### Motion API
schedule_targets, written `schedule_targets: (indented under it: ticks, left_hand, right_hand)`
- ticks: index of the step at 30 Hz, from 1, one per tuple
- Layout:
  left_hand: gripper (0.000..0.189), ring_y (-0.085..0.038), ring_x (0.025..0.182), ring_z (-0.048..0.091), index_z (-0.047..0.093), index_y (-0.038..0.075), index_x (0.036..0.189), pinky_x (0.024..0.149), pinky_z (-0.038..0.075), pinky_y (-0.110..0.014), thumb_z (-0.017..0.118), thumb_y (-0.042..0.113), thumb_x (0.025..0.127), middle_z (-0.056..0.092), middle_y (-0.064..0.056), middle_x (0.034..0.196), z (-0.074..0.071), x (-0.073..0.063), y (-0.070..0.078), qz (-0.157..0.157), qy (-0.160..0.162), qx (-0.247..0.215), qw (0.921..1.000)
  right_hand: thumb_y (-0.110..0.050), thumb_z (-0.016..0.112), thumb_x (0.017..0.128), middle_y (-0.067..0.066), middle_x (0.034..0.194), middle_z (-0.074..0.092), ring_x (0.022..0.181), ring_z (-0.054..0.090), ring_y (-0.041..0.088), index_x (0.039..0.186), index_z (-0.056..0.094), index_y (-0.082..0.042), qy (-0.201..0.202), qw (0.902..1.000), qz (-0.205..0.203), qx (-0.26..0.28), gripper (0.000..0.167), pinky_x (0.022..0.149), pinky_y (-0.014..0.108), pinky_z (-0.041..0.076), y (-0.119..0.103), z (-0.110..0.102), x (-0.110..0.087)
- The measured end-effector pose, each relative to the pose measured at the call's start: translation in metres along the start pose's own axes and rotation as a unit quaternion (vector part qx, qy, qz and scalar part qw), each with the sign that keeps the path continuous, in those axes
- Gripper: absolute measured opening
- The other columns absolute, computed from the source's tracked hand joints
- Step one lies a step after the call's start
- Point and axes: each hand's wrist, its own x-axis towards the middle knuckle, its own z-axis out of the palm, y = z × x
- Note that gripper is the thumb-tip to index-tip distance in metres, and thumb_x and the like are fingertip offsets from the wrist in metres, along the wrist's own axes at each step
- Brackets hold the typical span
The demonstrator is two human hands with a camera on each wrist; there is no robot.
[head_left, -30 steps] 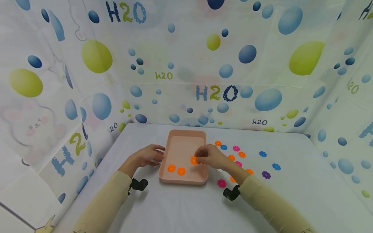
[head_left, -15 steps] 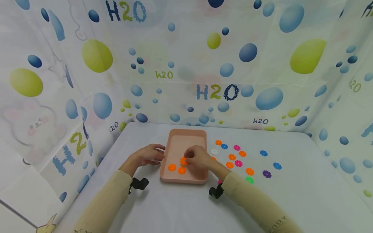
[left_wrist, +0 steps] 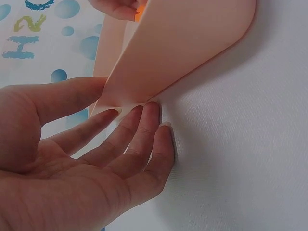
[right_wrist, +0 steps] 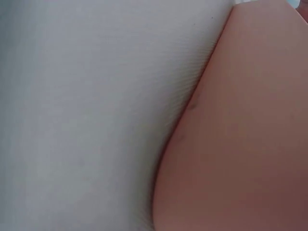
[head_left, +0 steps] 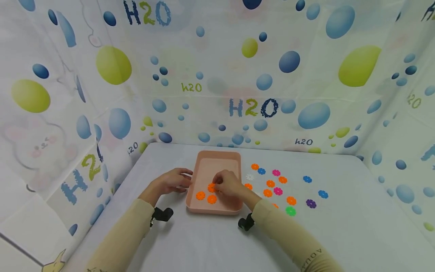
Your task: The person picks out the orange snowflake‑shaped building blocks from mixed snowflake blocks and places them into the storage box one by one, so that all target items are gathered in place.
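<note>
A shallow pink tray (head_left: 217,158) lies on the white table. My left hand (head_left: 174,180) is at its left side, relaxed fingers against the outer wall. In the left wrist view the thumb (left_wrist: 72,96) meets the tray's rim. Over the tray floor, my right hand (head_left: 228,183) pinches an orange flower-shaped disc (head_left: 211,187) between thumb and fingers. Below it in the tray lie two more orange discs, a left one (head_left: 200,195) and a right one (head_left: 212,199). The right wrist view shows the tray's outer wall (right_wrist: 240,125) and the tablecloth; the right hand's fingers are out of sight there.
Right of the tray lie several loose flower-shaped discs: orange (head_left: 291,200), blue (head_left: 323,194), pink (head_left: 276,172), purple (head_left: 311,203), green (head_left: 290,211) and white (head_left: 249,177). A patterned curtain (head_left: 217,75) surrounds the table at the back and sides.
My right hand has moved left across the tray with the orange disc, close to the other two. The left hand has stayed at the tray's side.
</note>
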Motion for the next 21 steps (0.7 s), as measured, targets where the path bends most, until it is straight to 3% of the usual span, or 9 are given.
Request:
schedule_targets:
  ticks: [10, 15, 21]
  left_hand:
    - [0.057, -0.029, 0.109, 0.06, 0.041, -0.001, 0.15, 0.1, 0.052, -0.044, 0.063, 0.007, 0.098, 0.052, -0.023, 0.142, -0.001, -0.002, -0.001, -0.003, 0.007, 0.005, 1.0]
    - [0.058, -0.029, 0.11, 0.059, 0.041, 0.0, 0.15, 0.099, 0.053, -0.043, 0.063, 0.008, 0.098, 0.051, -0.023, 0.143, -0.001, -0.002, -0.003, -0.003, 0.002, 0.007, 1.0]
    - [0.058, -0.029, 0.109, 0.059, 0.04, 0.0, 0.15, 0.1, 0.052, -0.044, 0.062, 0.007, 0.097, 0.051, -0.023, 0.143, -0.001, -0.001, -0.001, -0.001, -0.001, 0.009, 1.0]
  right_hand:
    - [-0.007, 0.07, 0.096, 0.004, 0.095, 0.066, 0.085, 0.06, 0.02, 0.105, 0.07, -0.003, -0.008, 0.9996, 0.007, -0.027, 0.01, 0.077, 0.029, 0.056, -0.005, -0.007, -0.001]
    - [-0.009, 0.072, 0.095, 0.005, 0.1, 0.065, 0.088, 0.061, 0.02, 0.109, 0.069, -0.002, -0.014, 0.9984, -0.008, -0.054, 0.016, 0.081, 0.032, 0.056, -0.01, -0.027, -0.013]
    - [-0.013, 0.072, 0.095, 0.002, 0.098, 0.065, 0.089, 0.059, 0.019, 0.113, 0.069, -0.003, -0.002, 0.9977, -0.006, -0.068, 0.02, 0.073, 0.029, 0.055, -0.006, -0.059, -0.039]
